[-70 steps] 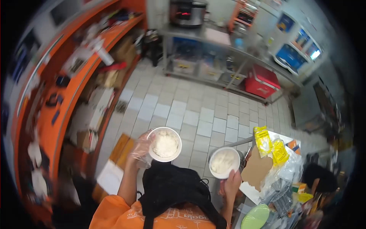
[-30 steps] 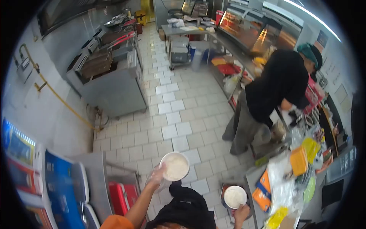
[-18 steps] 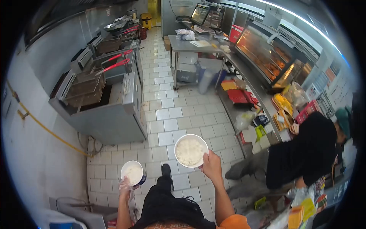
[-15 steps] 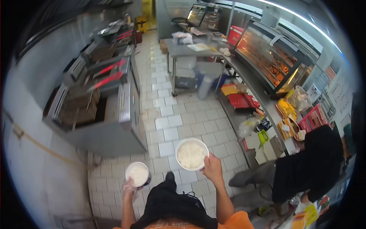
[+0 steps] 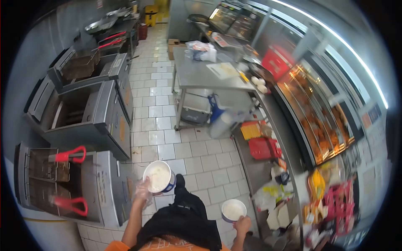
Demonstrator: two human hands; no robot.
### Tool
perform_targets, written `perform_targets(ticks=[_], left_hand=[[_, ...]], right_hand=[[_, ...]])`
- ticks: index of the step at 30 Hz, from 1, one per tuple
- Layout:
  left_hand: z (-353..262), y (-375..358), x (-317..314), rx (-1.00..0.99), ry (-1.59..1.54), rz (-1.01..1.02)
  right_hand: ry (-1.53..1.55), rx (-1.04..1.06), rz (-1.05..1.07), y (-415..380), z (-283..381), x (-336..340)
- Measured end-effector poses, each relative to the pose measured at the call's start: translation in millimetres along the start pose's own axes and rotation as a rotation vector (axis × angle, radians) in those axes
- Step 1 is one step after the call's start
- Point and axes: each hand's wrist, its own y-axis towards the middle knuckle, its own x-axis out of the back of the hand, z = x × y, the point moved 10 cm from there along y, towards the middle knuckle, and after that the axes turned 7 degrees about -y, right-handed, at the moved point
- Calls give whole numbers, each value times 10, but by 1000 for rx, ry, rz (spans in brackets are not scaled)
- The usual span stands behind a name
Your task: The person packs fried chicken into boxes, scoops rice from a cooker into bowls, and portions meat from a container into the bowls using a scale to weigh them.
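My left hand (image 5: 143, 193), in a clear plastic glove, holds a white bowl of rice (image 5: 158, 177) with a blue band, raised in front of me beside the fryer (image 5: 63, 184). My right hand (image 5: 242, 226) holds a second white bowl of rice (image 5: 233, 209) low at my right side, next to the steel counter (image 5: 268, 167). My black apron and orange shirt fill the bottom of the view.
Fryers with red-handled baskets (image 5: 67, 157) line the left wall. A steel prep table (image 5: 205, 75) stands ahead. A heated display case (image 5: 318, 121) runs along the right, with red baskets (image 5: 261, 148) and packets on the counter below. The tiled floor aisle (image 5: 155, 113) runs between them.
I have walked forward along the aisle and the view has turned. The right bowl dropped from chest height to low at my right; the left bowl rose. The person in black is out of view.
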Motion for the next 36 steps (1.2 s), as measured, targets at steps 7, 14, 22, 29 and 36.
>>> perform_targets(ticks=[7,14,22,29,36], left_hand=[[-1033,1833,291,-19,169,-212],[-2274,3422,245,-65,47,-240],[-4579,6095,-696,-184,211,-41],[-6175,8752,-1727,-200,-306,52],[-7307,11008,-1914,-105,-28,-38]], right_hand=[[151,640,-116,2390,4795,888],[632,817,470,3388,8208,409],[746,441,527,4410,9255,342],[999,80,37,5731,9939,940],[1398,-58,-145,7532,11205,544]])
